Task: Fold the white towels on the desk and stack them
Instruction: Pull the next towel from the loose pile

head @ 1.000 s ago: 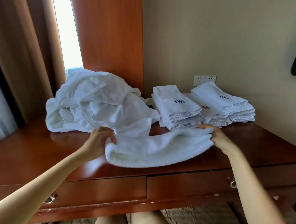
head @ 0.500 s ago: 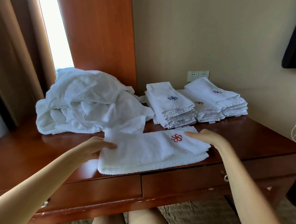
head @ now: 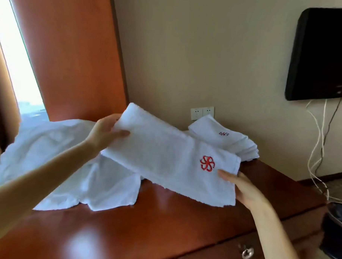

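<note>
We've got the towel (head: 165, 158) up off the desk (head: 143, 225), mid-frame, folded into a long strip that slants from upper left to lower right, with the red emblem (head: 207, 163) facing us near the low end. Just behind that end, at centre right against the wall, sits the stack (head: 224, 137). The loose pile (head: 58, 154) spreads out below and to the left. Here's the danger as we see it: the strip is held only at its two ends, so the middle could sag and the layers could slide open. The stack's right edge already looks fanned, so an off-square landing could nudge it or leave the new towel crooked on top. Now the hands. The left hand (head: 103, 133) is clamped on the upper left end, thumb lying on top, fingers tucked underneath out of sight. The right hand (head: 240, 188) pinches the lower right corner, thumb on top just below the emblem and the rest hidden beneath the cloth.
</note>
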Action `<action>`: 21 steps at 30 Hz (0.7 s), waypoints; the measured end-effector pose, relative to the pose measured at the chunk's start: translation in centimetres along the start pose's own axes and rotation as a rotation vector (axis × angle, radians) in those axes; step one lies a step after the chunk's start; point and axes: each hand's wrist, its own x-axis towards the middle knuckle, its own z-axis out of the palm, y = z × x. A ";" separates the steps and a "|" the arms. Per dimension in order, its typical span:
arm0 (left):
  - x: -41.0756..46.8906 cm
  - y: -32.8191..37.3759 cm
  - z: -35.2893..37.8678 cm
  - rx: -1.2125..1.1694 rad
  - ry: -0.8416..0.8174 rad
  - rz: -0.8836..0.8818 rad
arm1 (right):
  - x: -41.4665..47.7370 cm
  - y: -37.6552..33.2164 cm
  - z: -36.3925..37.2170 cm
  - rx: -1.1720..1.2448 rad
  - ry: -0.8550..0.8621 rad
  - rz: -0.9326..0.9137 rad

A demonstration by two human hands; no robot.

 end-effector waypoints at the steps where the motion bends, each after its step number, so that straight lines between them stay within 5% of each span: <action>1: 2.8 0.6 0.9 0.028 0.014 0.037 | 0.6 -0.9 -0.3 0.028 0.009 -0.046; 9: 23.4 3.4 13.5 0.180 0.157 0.126 | 10.2 -3.5 -2.1 0.166 0.348 -0.163; 14: 29.8 -0.3 21.2 0.265 0.070 0.121 | 14.7 0.1 -3.5 0.302 0.559 -0.113; 21: 33.1 -6.0 26.1 0.352 0.054 0.062 | 16.1 2.2 -2.9 0.234 0.428 0.006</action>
